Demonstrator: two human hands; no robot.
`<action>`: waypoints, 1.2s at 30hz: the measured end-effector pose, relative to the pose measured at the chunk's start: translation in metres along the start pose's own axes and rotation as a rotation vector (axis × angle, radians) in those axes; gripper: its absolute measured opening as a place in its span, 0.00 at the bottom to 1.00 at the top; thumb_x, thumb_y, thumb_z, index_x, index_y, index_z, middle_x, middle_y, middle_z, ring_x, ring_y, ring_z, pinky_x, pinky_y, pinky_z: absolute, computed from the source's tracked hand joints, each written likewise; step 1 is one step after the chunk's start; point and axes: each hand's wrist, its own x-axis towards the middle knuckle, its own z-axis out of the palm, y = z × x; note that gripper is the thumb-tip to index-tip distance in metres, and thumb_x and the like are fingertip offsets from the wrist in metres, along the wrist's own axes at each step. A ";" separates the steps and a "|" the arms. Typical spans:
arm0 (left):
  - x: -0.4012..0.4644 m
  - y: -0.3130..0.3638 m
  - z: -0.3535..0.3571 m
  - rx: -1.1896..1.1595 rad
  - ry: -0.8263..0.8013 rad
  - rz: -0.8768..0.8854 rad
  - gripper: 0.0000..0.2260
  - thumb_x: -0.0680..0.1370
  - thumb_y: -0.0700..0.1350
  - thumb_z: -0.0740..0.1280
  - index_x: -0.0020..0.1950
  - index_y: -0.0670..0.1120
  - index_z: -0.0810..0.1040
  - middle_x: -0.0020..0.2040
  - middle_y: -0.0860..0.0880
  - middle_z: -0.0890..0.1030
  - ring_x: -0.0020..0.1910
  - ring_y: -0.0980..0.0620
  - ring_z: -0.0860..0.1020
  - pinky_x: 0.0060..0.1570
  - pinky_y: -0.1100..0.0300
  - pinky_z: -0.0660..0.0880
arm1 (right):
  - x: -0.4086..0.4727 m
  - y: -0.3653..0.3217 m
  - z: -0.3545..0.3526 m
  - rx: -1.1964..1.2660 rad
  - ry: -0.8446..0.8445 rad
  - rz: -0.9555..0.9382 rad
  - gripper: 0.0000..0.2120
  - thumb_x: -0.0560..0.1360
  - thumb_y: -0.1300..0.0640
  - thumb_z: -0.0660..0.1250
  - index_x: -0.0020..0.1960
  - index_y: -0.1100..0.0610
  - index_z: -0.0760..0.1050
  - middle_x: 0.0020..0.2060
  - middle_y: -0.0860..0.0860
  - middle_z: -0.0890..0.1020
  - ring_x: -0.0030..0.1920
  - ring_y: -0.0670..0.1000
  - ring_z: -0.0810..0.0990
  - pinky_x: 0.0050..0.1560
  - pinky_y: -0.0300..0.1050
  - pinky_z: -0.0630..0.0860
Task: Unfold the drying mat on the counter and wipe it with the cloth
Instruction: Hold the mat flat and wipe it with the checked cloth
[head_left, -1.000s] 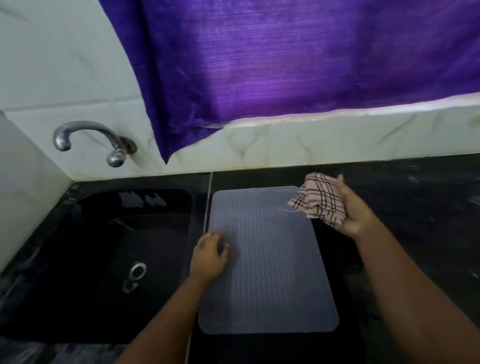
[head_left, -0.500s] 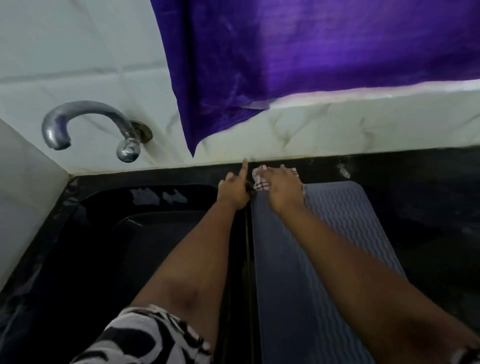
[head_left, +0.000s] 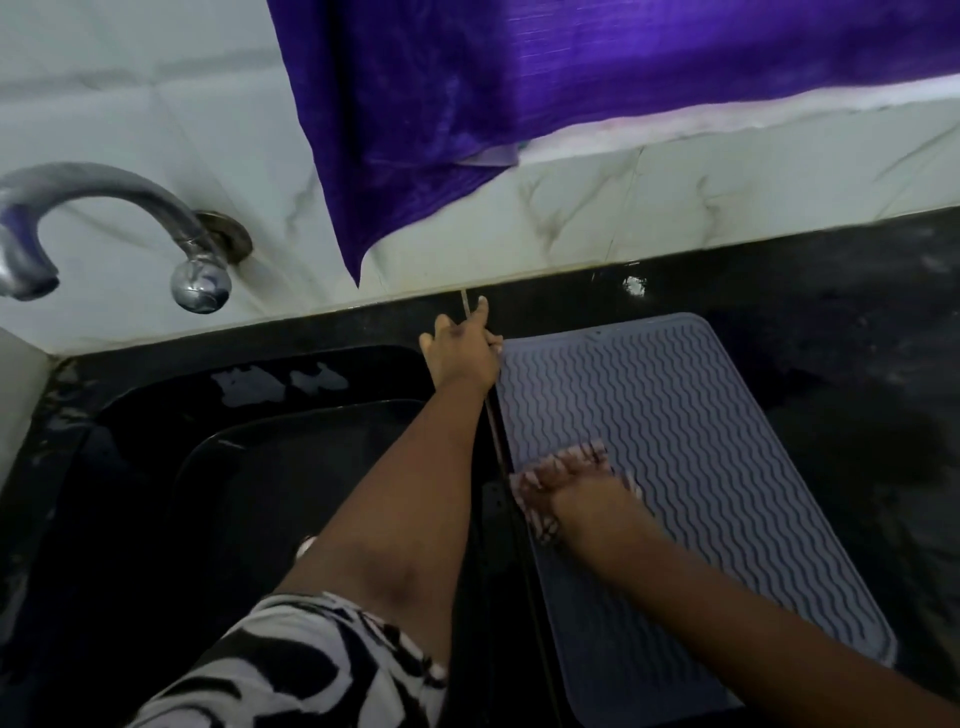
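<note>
Counter (head_left: 810, 322): black, ran under both hands and off to the right of them. Sink (head_left: 218, 467) sat just left of the left forearm. Purple curtain (head_left: 519, 104) and tap (head_left: 130, 218) were up past the left hand, on the wall.

Drying mat (head_left: 691, 467): grey, wavy ribs, already unfolded and flat on the counter, directly right of the left hand and under the right one. Long axis ran away from the body toward the wall, leaning slightly left at the far end; short edges at wall and body ends.

Step in hand, my read: wiping, unfolding done.

Left hand (head_left: 462, 353): at the mat's far-left corner, fingers curled at the edge, index stretched toward the wall. Looked like pinning or pinching the corner; couldn't tell which.

Right hand (head_left: 582, 499): closed down on the checked cloth (head_left: 540, 493), pressing it to the mat near its left edge, about midway along. Cloth mostly hidden under the palm, blurred.

Next move probably calls for strokes along the long axis, working right from the hand across untouched ribs, with the corner held so the mat doesn't creep toward the sink.
</note>
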 end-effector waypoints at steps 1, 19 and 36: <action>-0.002 0.002 -0.001 -0.004 -0.002 0.002 0.29 0.78 0.49 0.66 0.77 0.54 0.60 0.53 0.50 0.82 0.61 0.47 0.67 0.57 0.52 0.60 | -0.007 -0.006 -0.012 0.100 -0.072 -0.012 0.16 0.81 0.53 0.58 0.64 0.59 0.74 0.61 0.56 0.79 0.62 0.53 0.78 0.64 0.55 0.73; 0.018 0.016 -0.036 -0.150 -0.258 -0.372 0.42 0.68 0.53 0.78 0.72 0.42 0.58 0.68 0.40 0.71 0.66 0.41 0.72 0.58 0.48 0.73 | -0.068 -0.014 0.042 -0.336 0.110 -0.162 0.34 0.73 0.58 0.68 0.75 0.61 0.60 0.73 0.64 0.65 0.71 0.75 0.61 0.67 0.77 0.57; -0.038 0.014 -0.002 0.455 -0.229 0.368 0.21 0.84 0.53 0.55 0.76 0.48 0.65 0.74 0.50 0.68 0.68 0.47 0.72 0.64 0.53 0.71 | -0.030 -0.010 0.041 -0.257 0.238 -0.080 0.28 0.80 0.50 0.55 0.78 0.51 0.51 0.76 0.56 0.58 0.76 0.63 0.52 0.74 0.69 0.41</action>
